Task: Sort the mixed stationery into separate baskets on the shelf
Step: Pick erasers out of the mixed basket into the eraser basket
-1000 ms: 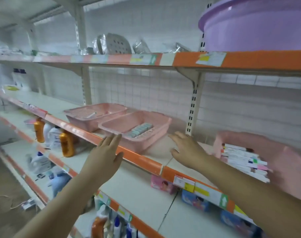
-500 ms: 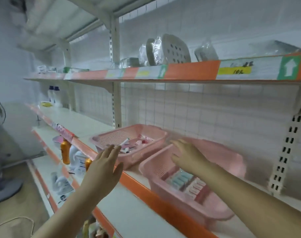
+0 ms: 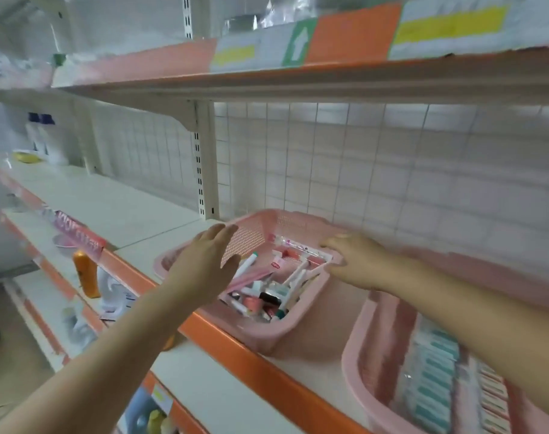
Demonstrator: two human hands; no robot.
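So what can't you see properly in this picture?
Head view only:
- Nearer basket: cut off by the bottom and right edges; its boxes are blurred.
- Stationery in the farther basket: partly hidden behind the left hand and right hand.
- Top shelf labels: too blurred to read.

We now stand closer to the mixed basket (image 3: pixel 285 327). Our left hand (image 3: pixel 204 270) reaches its near-left rim; our right hand (image 3: pixel 354 261) now rests at its right rim, no longer above the sorted basket (image 3: pixel 361 371).
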